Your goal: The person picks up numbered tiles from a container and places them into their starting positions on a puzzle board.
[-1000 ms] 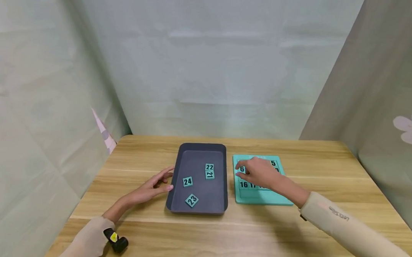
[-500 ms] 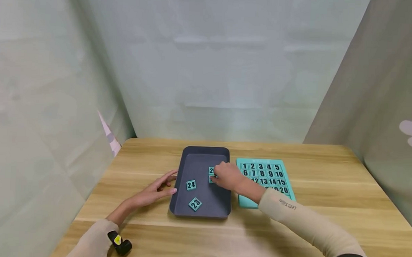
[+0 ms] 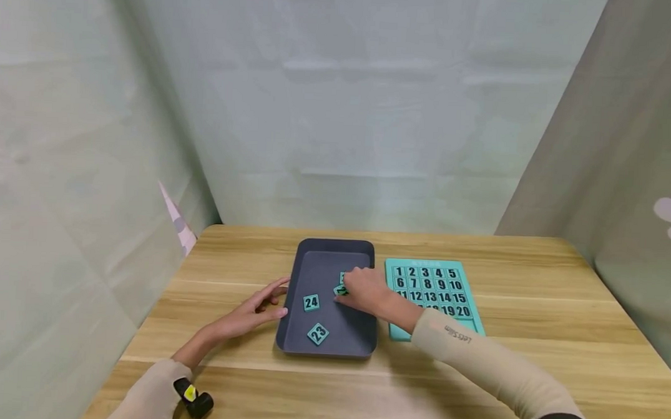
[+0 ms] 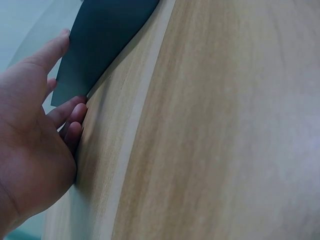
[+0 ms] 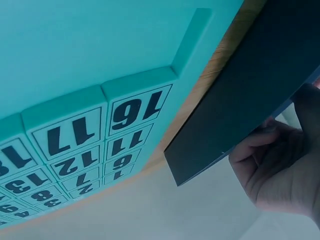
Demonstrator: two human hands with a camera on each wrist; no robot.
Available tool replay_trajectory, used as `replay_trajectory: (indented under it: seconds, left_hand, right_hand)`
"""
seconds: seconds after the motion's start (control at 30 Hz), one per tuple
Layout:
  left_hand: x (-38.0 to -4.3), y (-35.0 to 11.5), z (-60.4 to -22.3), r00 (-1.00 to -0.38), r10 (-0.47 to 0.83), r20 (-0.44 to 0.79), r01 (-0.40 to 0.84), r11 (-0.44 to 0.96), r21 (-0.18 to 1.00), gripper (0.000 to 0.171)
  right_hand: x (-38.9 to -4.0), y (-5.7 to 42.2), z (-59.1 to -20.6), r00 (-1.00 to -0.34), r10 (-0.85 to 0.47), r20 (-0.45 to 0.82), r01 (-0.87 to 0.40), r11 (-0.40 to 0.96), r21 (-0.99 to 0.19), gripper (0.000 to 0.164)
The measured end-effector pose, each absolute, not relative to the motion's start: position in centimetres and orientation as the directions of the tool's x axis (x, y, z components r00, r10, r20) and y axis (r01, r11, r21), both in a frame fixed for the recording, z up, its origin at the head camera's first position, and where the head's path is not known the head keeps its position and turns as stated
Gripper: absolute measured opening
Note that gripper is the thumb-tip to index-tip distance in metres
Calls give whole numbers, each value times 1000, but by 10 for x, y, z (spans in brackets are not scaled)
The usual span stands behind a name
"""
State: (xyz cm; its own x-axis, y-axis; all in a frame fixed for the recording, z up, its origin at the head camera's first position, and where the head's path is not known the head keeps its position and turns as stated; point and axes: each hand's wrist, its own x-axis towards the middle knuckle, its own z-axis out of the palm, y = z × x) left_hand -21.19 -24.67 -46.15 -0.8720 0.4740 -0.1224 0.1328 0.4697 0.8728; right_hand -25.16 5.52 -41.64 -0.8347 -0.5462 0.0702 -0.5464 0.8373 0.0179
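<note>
My right hand (image 3: pixel 368 290) reaches into the dark tray (image 3: pixel 334 246), thumb and fingers pinching a turquoise number tile (image 3: pixel 340 290), the one marked 21, which sits at a slant. Just behind it, tile 22 (image 3: pixel 342 276) is partly covered by the fingers. Tiles 24 (image 3: pixel 311 303) and 23 (image 3: pixel 317 334) lie flat in the tray's left half. At the tray's left side rests my left hand (image 3: pixel 246 313), its fingers loosely spread and fingertips against the wall. The left wrist view shows that hand (image 4: pixel 37 130) beside the tray wall (image 4: pixel 107 40).
Right of the tray lies a turquoise number board (image 3: pixel 390 268), rows 1 to 20 filled, with a bare strip (image 5: pixel 100 35) along its near side. My right forearm passes over the board's near left corner. The wooden table (image 3: pixel 238 386) extends around both; curtains hang behind.
My right hand has moved left from the board into the tray and taken hold of tile 21, which has turned from its earlier position. The left hand stays at the tray's side.
</note>
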Motion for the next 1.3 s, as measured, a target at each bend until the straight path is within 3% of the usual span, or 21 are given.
replay_trajectory:
  seconds: [0.3,0.67,1.0,1.3]
  left_hand:
    - [-212,-248,-457,-871,480,-105,150,462,874,68]
    - [-214,-249,-457,-869,485,-95,159,457,875,69]
    - [-216,-250,-457,-869,484,-99,160,464,871,69]
    - [-217,-251,-456,-872,478,-108,147,466,873,69]
  right_hand:
    - [-245,58,-408,-806,-591,16,-590,801,-99,24]
    - [-229,78,-385,-805,-594,-15,-586,797,-145,36]
    - [-217,111,-373,-836,-549,-26,-532,820,-211,37]
    - [-211,141,-372,-843,-538,-7,-527,827,-194,35]
